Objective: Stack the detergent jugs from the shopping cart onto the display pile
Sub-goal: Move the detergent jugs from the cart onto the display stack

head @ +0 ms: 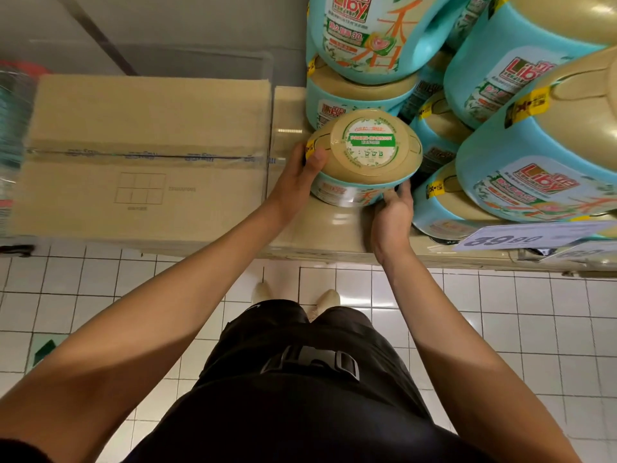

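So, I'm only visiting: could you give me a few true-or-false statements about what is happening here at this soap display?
1. The left hand and the right hand both hold the turquoise plastic detergent jug with a beige cap. True.
2. The taped brown cardboard box lies to the right of the display pile of matching jugs. False: it lies to the left of it.
3. A white price sign at the pile's front edge starts with 39. True.
4. The floor is dark wood. False: it is white tile.
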The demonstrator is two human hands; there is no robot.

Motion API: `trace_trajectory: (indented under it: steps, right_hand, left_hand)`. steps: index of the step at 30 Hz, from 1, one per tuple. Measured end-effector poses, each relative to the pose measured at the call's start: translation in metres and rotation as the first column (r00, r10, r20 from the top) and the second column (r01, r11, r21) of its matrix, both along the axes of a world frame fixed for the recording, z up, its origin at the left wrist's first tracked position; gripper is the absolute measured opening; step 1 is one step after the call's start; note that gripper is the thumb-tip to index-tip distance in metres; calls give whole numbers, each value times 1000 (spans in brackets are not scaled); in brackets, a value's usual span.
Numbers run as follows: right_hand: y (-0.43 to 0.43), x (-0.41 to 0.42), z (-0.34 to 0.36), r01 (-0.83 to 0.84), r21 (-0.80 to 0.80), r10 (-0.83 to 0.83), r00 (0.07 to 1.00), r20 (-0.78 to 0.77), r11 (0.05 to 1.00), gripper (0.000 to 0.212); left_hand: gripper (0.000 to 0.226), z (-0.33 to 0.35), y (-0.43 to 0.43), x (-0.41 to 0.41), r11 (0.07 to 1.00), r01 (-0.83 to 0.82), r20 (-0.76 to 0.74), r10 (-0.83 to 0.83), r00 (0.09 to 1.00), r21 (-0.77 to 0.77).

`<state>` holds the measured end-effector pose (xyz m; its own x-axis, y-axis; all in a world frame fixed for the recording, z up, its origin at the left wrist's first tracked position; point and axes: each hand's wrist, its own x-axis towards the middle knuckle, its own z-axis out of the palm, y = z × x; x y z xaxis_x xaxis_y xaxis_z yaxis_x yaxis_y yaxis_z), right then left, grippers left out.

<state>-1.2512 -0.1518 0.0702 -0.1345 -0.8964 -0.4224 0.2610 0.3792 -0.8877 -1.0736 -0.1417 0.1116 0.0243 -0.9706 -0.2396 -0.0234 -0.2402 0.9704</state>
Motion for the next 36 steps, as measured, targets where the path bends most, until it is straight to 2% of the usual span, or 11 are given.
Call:
trace_trajectory:
  steps: [3, 12, 15, 21, 25, 29, 34, 36]
  right_hand:
    - [-9, 3, 3, 28, 9, -28, 999, 21, 1000, 70]
    - [-10, 9, -5, 114, -15, -114, 992, 53, 993, 60]
    - [-4, 11, -8, 94, -50, -92, 995, 49, 994, 55]
    - [3, 22, -7, 203, -57, -206, 977, -55, 977, 44]
    - [47, 39, 3, 140, 11, -139, 989, -52, 990, 41]
    - [106, 70, 7, 62, 76, -57, 996, -64, 995, 45]
    - [164, 133, 15, -282, 54, 286, 952, -110, 958, 34]
    - [180, 165, 16, -359, 56, 364, 925, -114, 931, 34]
  left_hand:
    - [117, 2, -7, -1, 1000, 3, -17, -3, 1000, -5]
    - [50, -8, -17, -4, 1000, 3, -3, -3, 1000, 22]
    - [46, -6, -16, -3, 1000, 13, 1, -13, 1000, 24]
    - [48, 8, -5, 7, 997, -6, 25, 4, 1000, 76]
    - [45, 0, 42, 29, 996, -25, 110, 15, 994, 88]
    - [30, -10, 119, 84, 992, -45, 82, 36, 996, 118]
    - [39, -6, 225, 174, 959, -203, 111, 184, 977, 199]
    - [27, -9, 265, 209, 925, -278, 143, 248, 958, 258]
